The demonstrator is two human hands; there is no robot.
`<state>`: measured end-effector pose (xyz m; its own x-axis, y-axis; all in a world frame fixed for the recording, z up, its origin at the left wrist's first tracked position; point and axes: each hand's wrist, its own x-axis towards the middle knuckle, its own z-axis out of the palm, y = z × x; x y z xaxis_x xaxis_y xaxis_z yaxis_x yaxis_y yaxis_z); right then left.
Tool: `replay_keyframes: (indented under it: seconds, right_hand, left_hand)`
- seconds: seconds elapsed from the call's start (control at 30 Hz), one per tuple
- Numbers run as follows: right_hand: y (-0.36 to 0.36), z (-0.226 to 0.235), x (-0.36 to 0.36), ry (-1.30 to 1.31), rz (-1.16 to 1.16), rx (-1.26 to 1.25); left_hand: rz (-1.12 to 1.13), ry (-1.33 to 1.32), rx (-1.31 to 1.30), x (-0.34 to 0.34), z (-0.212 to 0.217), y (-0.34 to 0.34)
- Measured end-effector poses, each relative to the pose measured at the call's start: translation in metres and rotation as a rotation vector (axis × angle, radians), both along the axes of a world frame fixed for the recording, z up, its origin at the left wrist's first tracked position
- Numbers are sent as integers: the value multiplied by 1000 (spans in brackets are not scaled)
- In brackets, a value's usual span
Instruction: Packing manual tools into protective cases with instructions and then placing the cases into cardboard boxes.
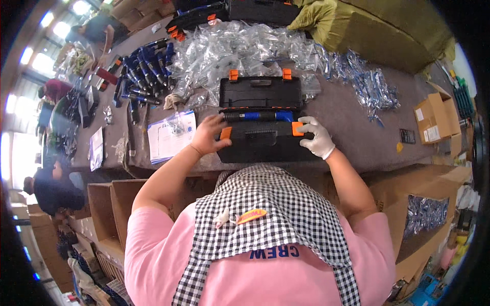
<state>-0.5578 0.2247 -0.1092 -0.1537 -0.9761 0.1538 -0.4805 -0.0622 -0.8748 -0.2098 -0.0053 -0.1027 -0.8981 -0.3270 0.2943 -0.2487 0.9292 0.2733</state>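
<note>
A black plastic tool case (263,148) with orange latches lies in front of me at the table's near edge. Behind it stands a raised black lid (260,93) with two more orange latches; whether both belong to one case I cannot tell. Between them lies a blue and black tool (259,117), its kind unclear. My bare left hand (206,135) grips the left end of the near case by its latch, thumb apart from the fingers. In a white glove, my right hand (318,138) holds the right end, fingertips at the other latch.
Clear plastic bags (245,48) are heaped behind the lid. Several blue and black tools (145,71) lie at the far left, near printed sheets (171,135). Silver-blue packets (375,92) and a cardboard box (436,120) are to the right. People work beyond the left edge.
</note>
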Motion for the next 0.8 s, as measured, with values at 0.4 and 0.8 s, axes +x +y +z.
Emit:
replay_keyframes:
  seconds: [0.4,0.8]
  right_hand:
    - [-3,31,17,171,101,-127]
    - [-52,218,120,513,271,-585]
  left_hand:
    - [-54,-129,357,-84,50,58]
    - [174,-182,1202,76,234,86]
